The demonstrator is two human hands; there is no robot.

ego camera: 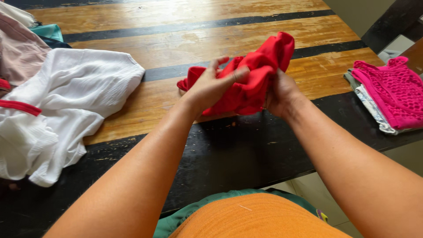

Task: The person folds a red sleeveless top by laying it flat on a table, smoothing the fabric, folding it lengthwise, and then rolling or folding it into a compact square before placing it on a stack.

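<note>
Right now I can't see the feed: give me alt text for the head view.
Both hands, left hand and right hand, hold a bunched red garment just above a wooden table with dark stripes. A white garment lies to the left, and a folded pink lace top tops a small stack at the right edge.

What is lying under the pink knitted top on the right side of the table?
Under the pink knitted top a light grey-white folded garment sticks out, with a grey-green edge behind it. Both rest on the table. How far they reach underneath is covered.

Red cloth (251, 86), white shirt (66, 97), pink top (394, 90)
</note>
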